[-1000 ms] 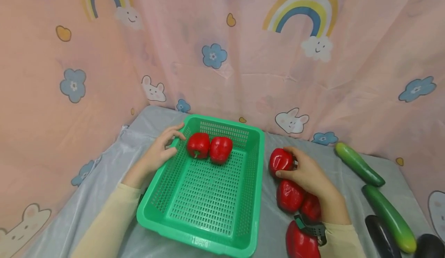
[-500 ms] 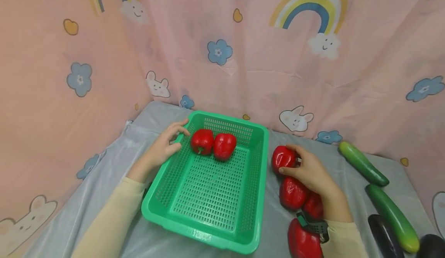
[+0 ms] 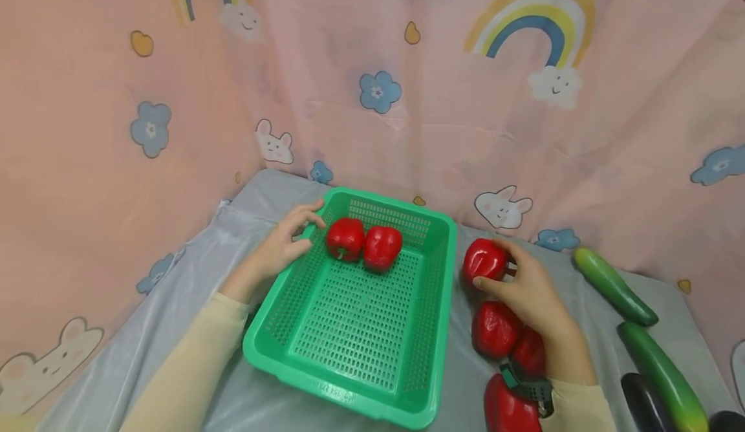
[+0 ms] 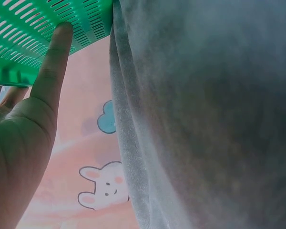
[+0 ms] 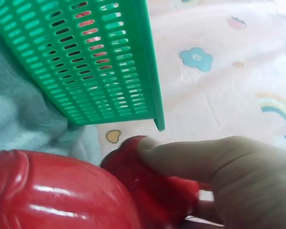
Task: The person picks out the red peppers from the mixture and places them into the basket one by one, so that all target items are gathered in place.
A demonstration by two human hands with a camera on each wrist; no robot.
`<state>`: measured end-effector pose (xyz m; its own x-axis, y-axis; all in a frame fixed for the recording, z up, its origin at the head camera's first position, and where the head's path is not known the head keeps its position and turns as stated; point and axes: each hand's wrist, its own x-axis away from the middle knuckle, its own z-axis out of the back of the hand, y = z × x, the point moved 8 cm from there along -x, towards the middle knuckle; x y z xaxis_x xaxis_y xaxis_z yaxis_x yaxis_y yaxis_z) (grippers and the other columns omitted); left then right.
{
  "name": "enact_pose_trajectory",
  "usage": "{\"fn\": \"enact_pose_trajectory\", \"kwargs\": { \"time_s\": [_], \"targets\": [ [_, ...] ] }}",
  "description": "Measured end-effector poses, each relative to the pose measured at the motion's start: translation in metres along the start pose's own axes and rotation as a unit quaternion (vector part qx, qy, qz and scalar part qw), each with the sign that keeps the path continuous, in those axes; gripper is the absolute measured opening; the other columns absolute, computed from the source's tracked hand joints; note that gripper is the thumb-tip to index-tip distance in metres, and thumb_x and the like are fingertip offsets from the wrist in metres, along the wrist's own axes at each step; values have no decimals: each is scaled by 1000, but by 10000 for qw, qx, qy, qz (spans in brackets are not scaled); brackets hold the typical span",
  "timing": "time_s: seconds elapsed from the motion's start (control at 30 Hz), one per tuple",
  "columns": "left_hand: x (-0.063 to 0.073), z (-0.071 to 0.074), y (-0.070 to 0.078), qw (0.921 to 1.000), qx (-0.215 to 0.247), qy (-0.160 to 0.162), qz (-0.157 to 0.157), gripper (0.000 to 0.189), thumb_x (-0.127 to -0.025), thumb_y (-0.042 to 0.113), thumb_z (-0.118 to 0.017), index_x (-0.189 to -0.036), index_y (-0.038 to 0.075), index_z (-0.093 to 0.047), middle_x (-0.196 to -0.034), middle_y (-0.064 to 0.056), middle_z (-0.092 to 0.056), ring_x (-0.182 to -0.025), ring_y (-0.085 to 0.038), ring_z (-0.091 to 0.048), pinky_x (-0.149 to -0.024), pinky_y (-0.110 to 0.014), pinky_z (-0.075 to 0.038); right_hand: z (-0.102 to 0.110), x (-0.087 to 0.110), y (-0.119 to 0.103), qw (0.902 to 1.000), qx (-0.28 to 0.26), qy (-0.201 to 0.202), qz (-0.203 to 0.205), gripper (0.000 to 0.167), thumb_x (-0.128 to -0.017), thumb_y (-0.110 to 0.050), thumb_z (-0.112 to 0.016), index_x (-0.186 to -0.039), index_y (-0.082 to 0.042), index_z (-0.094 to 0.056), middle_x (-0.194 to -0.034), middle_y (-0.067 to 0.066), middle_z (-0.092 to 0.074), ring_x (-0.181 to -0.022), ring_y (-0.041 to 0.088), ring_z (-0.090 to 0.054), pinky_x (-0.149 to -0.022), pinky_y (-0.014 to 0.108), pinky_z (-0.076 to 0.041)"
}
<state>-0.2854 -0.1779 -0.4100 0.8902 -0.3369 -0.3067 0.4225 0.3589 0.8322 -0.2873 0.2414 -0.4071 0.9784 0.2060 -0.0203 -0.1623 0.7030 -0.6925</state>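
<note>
My right hand (image 3: 532,290) holds a red bell pepper (image 3: 484,260) between thumb and fingers, just right of the green basket (image 3: 447,302). In the right wrist view the thumb lies on that pepper (image 5: 148,186), and another red pepper (image 5: 57,195) looms nearer. My left hand (image 3: 282,244) grips the basket's left rim, its fingers hooked over the edge. The left wrist view has the thumb against the perforated outer wall (image 4: 81,24). Inside the basket, at its far end, two red bell peppers (image 3: 382,249) sit side by side.
Below the right hand lie several more red bell peppers (image 3: 496,330), partly hidden by the wrist. Farther right are two green cucumber-like vegetables (image 3: 663,374) and dark eggplants (image 3: 643,399). A patterned pink curtain (image 3: 442,154) stands behind the grey cloth (image 3: 276,189).
The right hand and its pepper have shifted slightly away from the pepper below, widening the gap. The left hand stays on the rim. The head view has turned a little left.
</note>
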Motion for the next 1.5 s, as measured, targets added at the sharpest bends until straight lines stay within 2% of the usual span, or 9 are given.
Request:
{"fn": "enact_pose_trajectory", "kwargs": {
  "time_s": [0.17,0.33,0.43,0.53,0.57,0.6,0.9,1.13,1.5],
  "targets": [
    [-4,-5,-1,9999,-57,-101,-5,37,-90,-3,-50,-125,-1,-62,-175,-16,-34,-160,-40,-30,-122,-74,-28,13,12,-13,9973,-66,674,280,95,-89,-24,-91,-166,-5,-40,-152,26,-53,-134,52,-52,-90,69,-60],
    [-6,-8,3,9999,-18,-142,-71,36,-90,-3,-49,-124,-2,-62,-174,-20,-34,-160,-42,-30,-122,-75,-27,25,22,-30,9891,-55,1365,544,96,-85,-20,-94,-164,-3,-42,-152,25,-53,-133,50,-52,-94,71,-56],
    [-7,-8,5,9998,22,-158,-99,36,-91,-4,-49,-125,-3,-61,-174,-21,-33,-160,-44,-29,-122,-76,-25,32,26,-42,9830,42,1695,706,95,-83,-18,-96,-163,-4,-45,-152,22,-56,-132,45,-54,-98,43,-59],
    [-7,-8,6,9998,54,-161,-81,36,-91,-5,-49,-125,-4,-61,-174,-20,-33,-160,-43,-28,-123,-75,-25,35,26,-55,9802,101,1775,874,94,-83,-19,-97,-162,-6,-48,-150,19,-58,-131,42,-56,-92,13,-46],
    [-7,-8,6,9998,55,-161,-69,36,-90,-5,-49,-125,-4,-61,-174,-20,-33,-161,-42,-28,-123,-74,-26,35,26,-60,9796,105,1769,942,93,-83,-19,-97,-162,-7,-49,-150,18,-58,-130,40,-57,-89,7,-40],
    [-6,-8,5,9998,64,-170,-56,37,-90,-5,-49,-125,-4,-61,-175,-20,-33,-161,-42,-28,-123,-74,-25,35,26,-64,9795,92,1741,1013,93,-83,-20,-97,-162,-8,-49,-149,17,-58,-130,40,-57,-88,5,-39],
    [-2,-11,1,9997,110,-208,71,36,-91,-8,-51,-125,-2,-61,-175,-17,-31,-161,-41,-27,-124,-73,-26,31,24,-100,9781,-193,1541,1384,93,-84,-20,-96,-163,-10,-48,-151,14,-58,-129,36,-57,-90,7,-44],
    [-1,-7,2,9998,135,-110,137,36,-91,-8,-50,-124,-3,-61,-175,-18,-32,-161,-43,-28,-122,-75,-27,35,21,-130,9699,-316,1644,1768,91,-81,-18,-97,-160,-14,-53,-148,6,-62,-128,27,-59,-92,10,-47],
    [0,-2,3,9999,103,17,-21,36,-90,-7,-51,-124,-4,-62,-174,-21,-33,-161,-44,-27,-122,-75,-26,38,17,-172,9640,-421,1535,2129,90,-81,-16,-97,-160,-14,-54,-150,6,-60,-129,26,-59,-92,12,-50]
  ]
}}
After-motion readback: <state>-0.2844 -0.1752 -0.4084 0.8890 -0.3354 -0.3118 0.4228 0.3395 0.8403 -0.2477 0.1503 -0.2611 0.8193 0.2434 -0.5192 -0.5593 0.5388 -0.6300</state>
